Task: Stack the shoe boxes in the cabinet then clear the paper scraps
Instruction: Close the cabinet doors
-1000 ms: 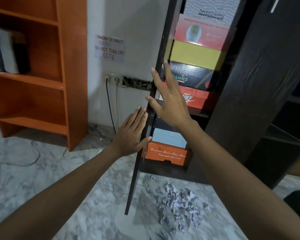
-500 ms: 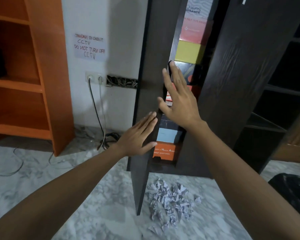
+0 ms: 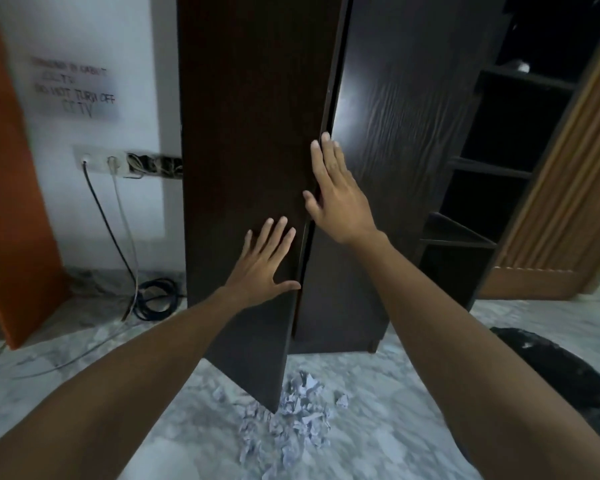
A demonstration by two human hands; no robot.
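Both hands lie flat on the dark brown wooden cabinet (image 3: 413, 140): the left hand (image 3: 262, 268), fingers spread wide, on its left door (image 3: 250, 133), the right hand (image 3: 336, 199), fingers straight, at the door seam. Crumpled white paper scraps (image 3: 291, 420) litter the marble floor (image 3: 84, 382) below; no shoe boxes show.

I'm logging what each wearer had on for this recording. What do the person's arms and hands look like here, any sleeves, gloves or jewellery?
Both forearms are bare up to the frame edge, no sleeves showing. The left hand and right hand wear no gloves; no rings, watch or bracelet are visible. Fingernails are short and unpainted.
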